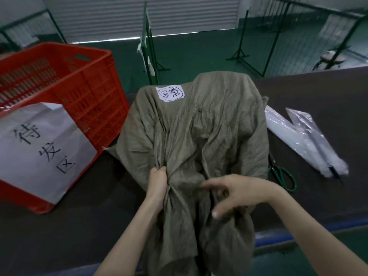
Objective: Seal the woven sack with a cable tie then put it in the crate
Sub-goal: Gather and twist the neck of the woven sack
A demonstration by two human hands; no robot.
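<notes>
Dark table (318, 92) is seen from above, near edge trimmed in blue. Sack (199, 136), olive-grey and crumpled, is laid mid-table; closed end is toward the far edge, neck is drawn over the near edge and hangs below it. White label (170, 93) with handwriting is stuck near the sack's far-left corner.

Crate (65, 92), red and slatted, is set at the left side of the table, just beside the sack. Interior seen so far appears bare. Paper sign (39, 148) with handwritten characters is taped to the crate's near wall.

Clear bags (304, 136) are laid toward the right edge, close to the sack's right side; a dark thin item shows through the plastic, type cannot be told.

Left hand (158, 181) is clenched on gathered folds at the left side of the neck. Right hand (237, 193) is placed on the neck's right side, fingers partly spread, index extended leftward, thumb down; blur hides whether fabric is pinched. A dark thin strand is seen at the gather under it; whether it is a tie cannot be told.

Scissors (282, 174), green-handled, are laid on the table just right of the sack, blades partly hidden under its edge.
</notes>
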